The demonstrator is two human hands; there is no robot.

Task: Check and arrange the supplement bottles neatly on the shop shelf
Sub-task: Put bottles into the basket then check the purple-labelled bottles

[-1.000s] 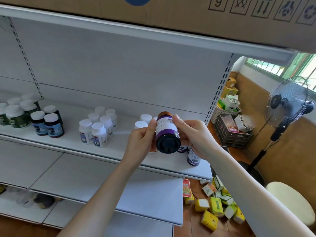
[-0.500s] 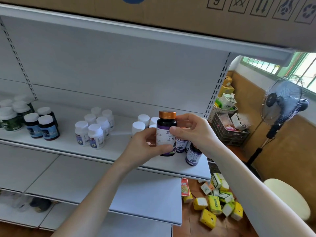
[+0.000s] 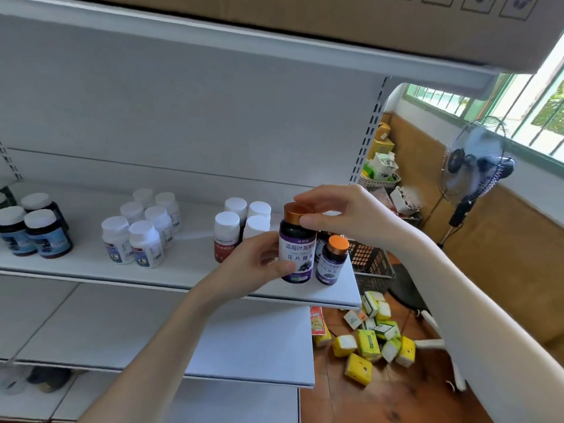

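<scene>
- the fingertips (image 3: 306, 222) of the right hand (image 3: 345, 218) are curled over the copper cap (image 3: 295, 211) of the purple-label bottle (image 3: 297, 254), which is pinched from above.
- the left hand (image 3: 259, 264) is wrapped round the bottle's body from the left, with the thumb laid across the lower label.
- the bottle is held upright, label facing the camera, at the front right corner of the shelf (image 3: 183, 270); it cannot be told whether its base is already seated on the board.
- a smaller orange-capped bottle (image 3: 331, 261) is seen just beside it on the right, close to the shelf's open end.
- further left, red-label bottles (image 3: 227, 236), white bottles (image 3: 143, 239) and dark blue-label bottles (image 3: 45, 236) are grouped in small clusters, well apart from one another.
- beyond the shelf end, yellow boxes (image 3: 366, 346) are scattered on the floor.
- risk, judged: if the held bottle is slid rightward, the smaller one may be nudged off the open end, since no stop is visible there.
- risk, judged: if the cap alone is gripped while the left hand lets go, a loose cap may turn and the bottle may tip.
- risk, judged: a release too near the front lip may leave the base overhanging.
</scene>
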